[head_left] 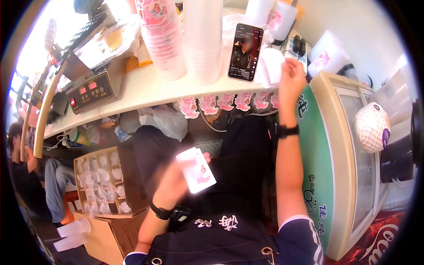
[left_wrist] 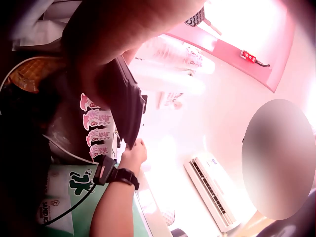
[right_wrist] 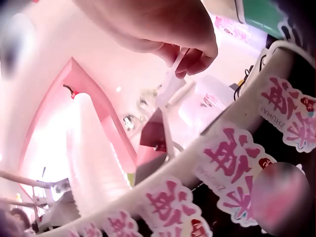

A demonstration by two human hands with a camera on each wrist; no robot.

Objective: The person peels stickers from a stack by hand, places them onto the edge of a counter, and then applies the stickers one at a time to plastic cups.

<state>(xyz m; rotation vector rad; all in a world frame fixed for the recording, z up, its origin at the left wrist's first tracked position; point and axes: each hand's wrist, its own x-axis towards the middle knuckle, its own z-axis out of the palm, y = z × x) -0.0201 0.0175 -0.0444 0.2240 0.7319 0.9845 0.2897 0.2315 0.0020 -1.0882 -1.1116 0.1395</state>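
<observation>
In the head view my left hand (head_left: 174, 183), partly blurred, grips a stack of white cards (head_left: 196, 170) with pink print above the lap. The left wrist view shows that hand (left_wrist: 131, 34) close up, with the stack (left_wrist: 126, 101) dark in shadow. My right hand (head_left: 292, 79) is over the counter at a white sheet (head_left: 271, 66), right of a phone (head_left: 245, 53). In the right wrist view the thumb and fingers of my right hand (right_wrist: 182, 37) pinch a thin white piece (right_wrist: 170, 89).
Tall stacks of cups (head_left: 163, 48) stand on the counter (head_left: 132, 92), with a control box (head_left: 92, 90) at left. Pink stickers (head_left: 225, 101) hang along its edge. A glass-topped freezer (head_left: 333, 168) is at right, a carton of wrapped items (head_left: 99, 181) at lower left. Another person sits far left.
</observation>
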